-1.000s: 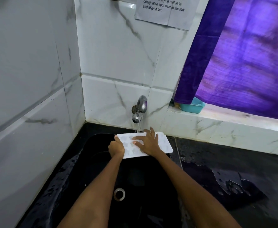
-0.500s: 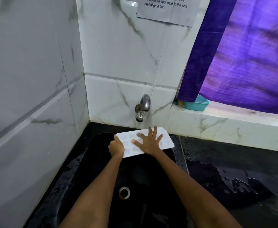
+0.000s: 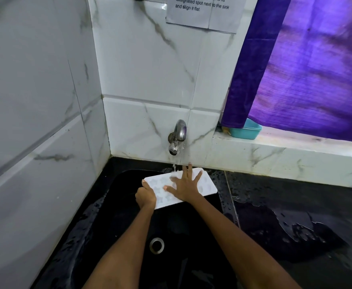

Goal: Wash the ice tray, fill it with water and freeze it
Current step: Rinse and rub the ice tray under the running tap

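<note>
A white ice tray with shaped hollows is held over the black sink, just under the metal tap. A thin stream of water falls from the tap onto the tray's far edge. My left hand grips the tray's left end. My right hand lies flat on the tray's top with its fingers spread, covering the middle hollows.
The sink drain shows below my arms. White marble tiles close the left and back. A wet black counter runs to the right. A teal tub sits on the ledge under a purple curtain. A paper note hangs above.
My right hand has slid a little along the tray's top with its fingers spread wider. Water runs from the tap onto the tray again. The left hand's grip is unchanged.
</note>
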